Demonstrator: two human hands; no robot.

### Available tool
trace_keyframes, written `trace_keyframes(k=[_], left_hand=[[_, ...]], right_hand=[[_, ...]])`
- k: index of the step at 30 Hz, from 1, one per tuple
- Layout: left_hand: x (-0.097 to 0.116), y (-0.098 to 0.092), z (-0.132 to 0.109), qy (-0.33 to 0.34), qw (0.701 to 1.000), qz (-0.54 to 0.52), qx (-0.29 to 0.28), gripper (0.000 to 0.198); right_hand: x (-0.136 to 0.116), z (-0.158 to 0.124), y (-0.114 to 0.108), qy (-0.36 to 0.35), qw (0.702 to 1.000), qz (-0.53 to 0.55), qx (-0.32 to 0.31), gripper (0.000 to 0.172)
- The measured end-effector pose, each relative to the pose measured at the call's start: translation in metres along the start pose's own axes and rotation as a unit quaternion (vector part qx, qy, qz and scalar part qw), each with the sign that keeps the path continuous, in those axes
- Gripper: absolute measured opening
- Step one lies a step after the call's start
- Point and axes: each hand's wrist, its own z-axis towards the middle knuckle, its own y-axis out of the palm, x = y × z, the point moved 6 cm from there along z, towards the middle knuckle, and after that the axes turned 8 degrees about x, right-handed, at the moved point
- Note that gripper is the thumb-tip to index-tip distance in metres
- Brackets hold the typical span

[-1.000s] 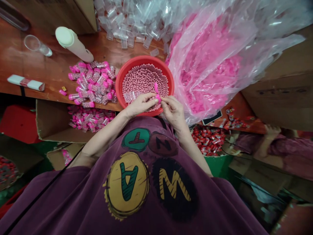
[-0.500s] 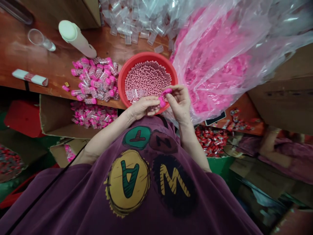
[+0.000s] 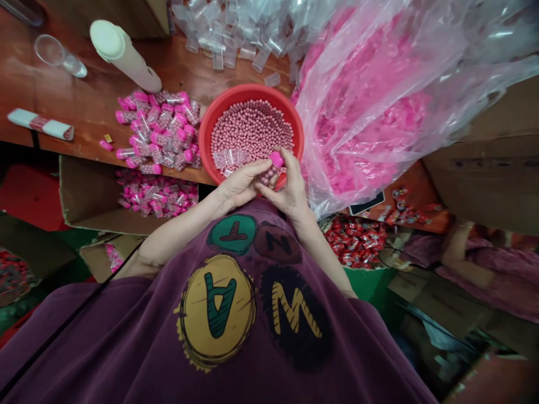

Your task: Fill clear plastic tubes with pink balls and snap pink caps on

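Over the near edge of a red bowl (image 3: 300, 132), my two hands meet around one small clear bottle (image 3: 266, 178) filled with pink beads. A bright pink cap (image 3: 277, 159) sits at its top. My left hand (image 3: 242, 185) pinches the bottle from the left. Curled around its right side is my right hand (image 3: 290, 188), with the index finger by the cap and the thumb low near the bottle. The fingers hide part of it. Pink beads (image 3: 252, 126) fill much of the bowl, and several clear empty tubes (image 3: 229, 160) lie on them.
Capped bead bottles (image 3: 162, 132) lie heaped left of the bowl, with more in a cardboard box (image 3: 88, 196) below. Clear tubes (image 3: 252, 33) are piled behind. A plastic bag (image 3: 362, 112) of pink pieces stands right. Another person's arm (image 3: 467, 264) shows at far right.
My right hand has come down and left from above the bottle to its side. The loose pink piece it held apart no longer shows separately; one cap now shows on the bottle. The view shifted slightly.
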Motion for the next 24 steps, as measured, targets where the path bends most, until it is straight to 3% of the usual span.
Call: trace_keyframes(k=[6, 9, 11, 14, 16, 20, 24], left_hand=[[-0.002, -0.004, -0.003, 0.018, 0.999, 0.025, 0.008, 0.026], [0.001, -0.014, 0.000, 0.077, 0.990, 0.097, 0.069, 0.032], [-0.001, -0.022, 0.003, 0.083, 0.983, 0.133, 0.098, 0.031], [-0.011, -0.029, 0.003, 0.029, 0.987, 0.132, 0.084, 0.014], [-0.013, -0.034, 0.001, 0.009, 0.988, 0.129, 0.088, 0.019], [-0.008, -0.050, -0.005, 0.004, 0.980, 0.131, 0.146, 0.023], [0.007, -0.079, -0.008, 0.021, 0.969, 0.124, 0.211, 0.027]], right_hand=[[0.009, 0.002, -0.001, -0.023, 0.999, -0.032, 0.005, 0.078], [0.015, 0.001, 0.007, -0.020, 0.997, -0.075, -0.021, 0.077], [0.016, 0.000, 0.016, -0.010, 0.992, -0.116, -0.055, 0.080], [0.013, -0.004, 0.031, -0.010, 0.984, -0.152, -0.096, 0.079], [0.011, -0.005, 0.040, -0.024, 0.982, -0.153, -0.110, 0.074], [0.014, 0.004, 0.063, -0.060, 0.978, -0.162, -0.119, 0.060], [0.009, 0.028, 0.105, -0.096, 0.962, -0.196, -0.164, 0.044]])
